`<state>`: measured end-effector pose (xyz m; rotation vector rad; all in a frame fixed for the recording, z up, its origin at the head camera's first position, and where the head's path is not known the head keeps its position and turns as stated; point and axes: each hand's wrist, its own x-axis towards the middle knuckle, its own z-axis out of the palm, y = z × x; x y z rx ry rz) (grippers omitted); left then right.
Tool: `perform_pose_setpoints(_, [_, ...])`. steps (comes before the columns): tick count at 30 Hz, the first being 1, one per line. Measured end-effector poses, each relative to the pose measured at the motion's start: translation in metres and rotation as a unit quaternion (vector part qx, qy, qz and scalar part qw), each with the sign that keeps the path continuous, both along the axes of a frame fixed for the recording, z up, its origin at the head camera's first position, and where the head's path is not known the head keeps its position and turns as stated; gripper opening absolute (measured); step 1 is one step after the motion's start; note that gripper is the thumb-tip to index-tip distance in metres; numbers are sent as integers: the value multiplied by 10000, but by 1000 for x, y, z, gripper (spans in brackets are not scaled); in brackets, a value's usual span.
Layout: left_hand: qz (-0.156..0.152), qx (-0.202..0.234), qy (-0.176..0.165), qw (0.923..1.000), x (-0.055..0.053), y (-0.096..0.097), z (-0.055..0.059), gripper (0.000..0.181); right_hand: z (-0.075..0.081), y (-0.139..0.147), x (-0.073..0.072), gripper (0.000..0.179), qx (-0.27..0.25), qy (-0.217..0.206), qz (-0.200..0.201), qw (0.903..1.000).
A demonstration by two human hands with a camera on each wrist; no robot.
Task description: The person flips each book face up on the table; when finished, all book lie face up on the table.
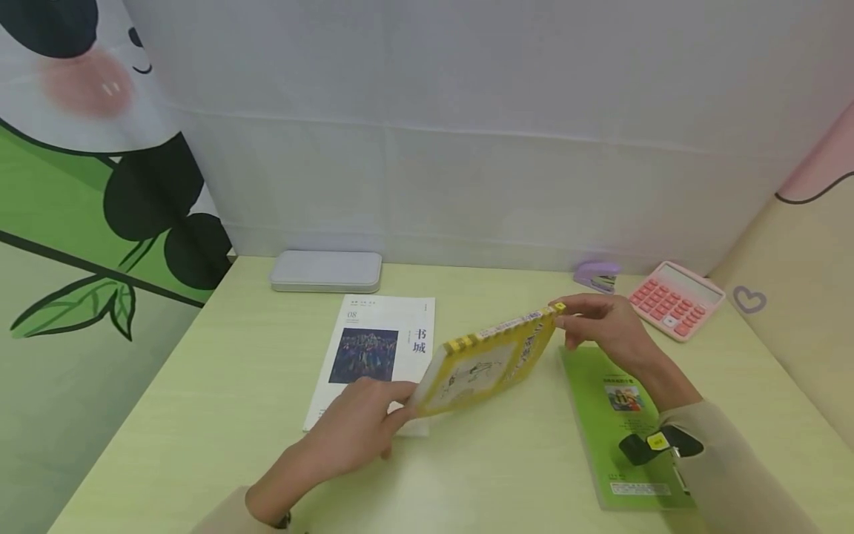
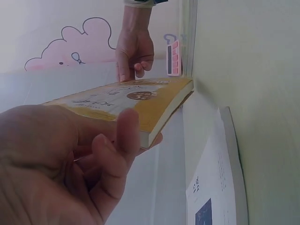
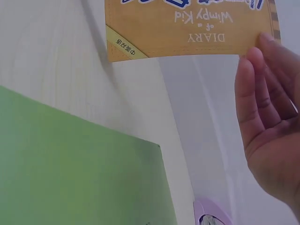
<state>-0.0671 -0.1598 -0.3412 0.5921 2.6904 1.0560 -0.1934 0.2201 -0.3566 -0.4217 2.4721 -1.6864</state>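
Note:
A yellow paperback book point(image 1: 494, 367) is held tilted above the table between both hands. My left hand point(image 1: 353, 430) pinches its near left end; in the left wrist view the thumb and fingers of that hand point(image 2: 93, 159) are at the book's end. My right hand point(image 1: 610, 330) pinches the opposite upper corner. "Diary of a Wimpy Kid" reads upside down on the cover point(image 3: 201, 37) in the right wrist view. Behind my left hand a white book point(image 1: 416, 371) with a dark picture lies flat. A green book point(image 1: 600, 437) lies under my right forearm, partly hidden by it.
At the back left of the table point(image 1: 173, 415) lies a pale grey flat case point(image 1: 327, 271). A purple stapler point(image 1: 594, 276) and a pink calculator point(image 1: 677, 300) are at the back right. Behind the table hangs a white cloth point(image 1: 480, 185).

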Motion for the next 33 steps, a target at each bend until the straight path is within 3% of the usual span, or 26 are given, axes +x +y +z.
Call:
perform_pose_setpoints(6, [314,433,-191,9984,-5,-5,8,51,8,-5,1,42,153,-153,-221,9995])
perform_pose_setpoints(11, [540,768,-344,9950,-8,-7,11,86,14,-10,4,47,183,-351,-299,9988])
perform_pose_setpoints(14, [624,942,-429,9927,-8,-8,10,97,14,-12,6,48,60,-406,-351,9985])
perform_pose_setpoints(24, [482,1415,-712,9862,-15,-16,3,98,1,-21,5,25,-997,-469,-527,9925])
perform_pose_setpoints(29, [435,1422,-797,9857,-17,-20,-1,97,-4,-25,6,27,-850,-601,-763,9916])
perform_pose_setpoints(33, [414,1540,-994,9822,-20,-25,-3,97,-11,-26,8,41,-541,-652,-836,9929])
